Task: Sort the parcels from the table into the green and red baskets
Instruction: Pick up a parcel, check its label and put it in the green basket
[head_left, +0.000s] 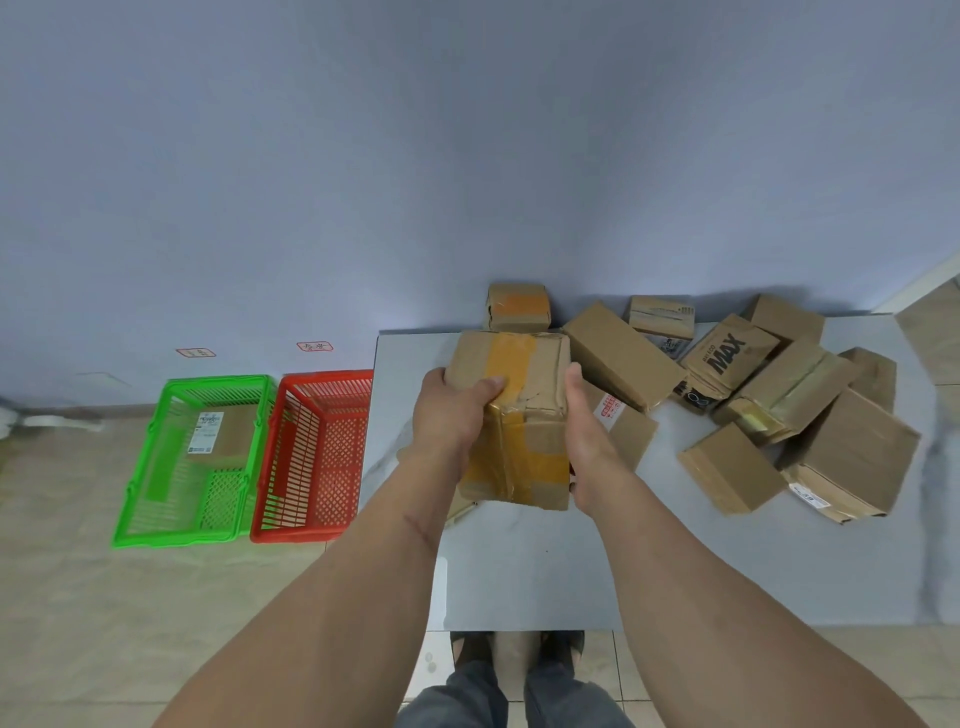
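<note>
Both hands, left (451, 415) and right (587, 421), clamp the taped box (519, 415) above the table (519, 571), so I'd flip it for the label, probably hidden, before choosing green basket (156, 452) or red (270, 467).

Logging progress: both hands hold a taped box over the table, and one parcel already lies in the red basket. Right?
Not quite. The head view shows the parcel in the green basket; the red basket shows none. Both hands, left and right, do hold the taped box.
</note>
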